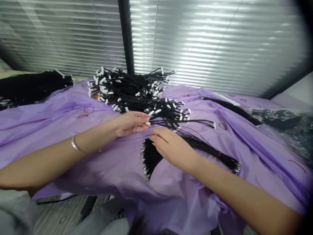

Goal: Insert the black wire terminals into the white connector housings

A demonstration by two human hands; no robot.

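My left hand [133, 124] pinches a small white plug connector [148, 123] between thumb and fingers. Black leads run from there to the right. My right hand [171, 145] is just beside it, fingers drawn together, with the thin end of a black wire at the fingertips. Beneath that hand lies a bundle of black wires [153, 156], its metal-tipped ends fanned out to the left and a red tie round it on the right. Directly behind both hands is a heap of black cables [132, 86] with white connectors.
Purple sheeting [117, 160] with red marks covers the table. More black wires [29, 86] are piled at the far left. Another tied wire bundle [232, 109] and clear plastic bags [288, 127] lie to the right. Window blinds [207, 42] stand behind the table.
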